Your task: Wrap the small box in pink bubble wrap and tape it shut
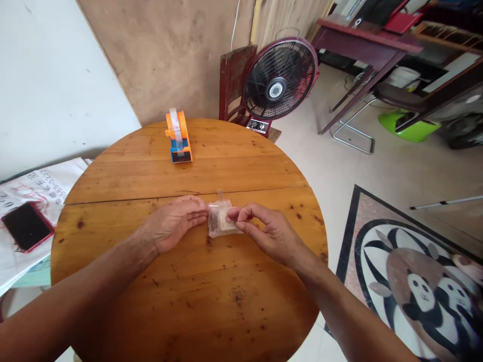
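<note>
A small clear plastic packet (220, 221) with something brownish inside lies near the middle of the round wooden table (188, 296). A strip of clear tape sticks up from its top edge. My left hand (174, 221) rests on the table at the packet's left edge, fingers curled against it. My right hand (266, 229) pinches the packet's right side between thumb and fingers. An orange and blue tape dispenser (178, 137) stands at the far side of the table, apart from both hands.
A dark red standing fan (278, 80) and a wooden chair (234, 80) stand behind the table. To the left, a dark phone (25, 226) lies on printed white sacks (45, 188). A panda rug (415, 281) covers the floor at right.
</note>
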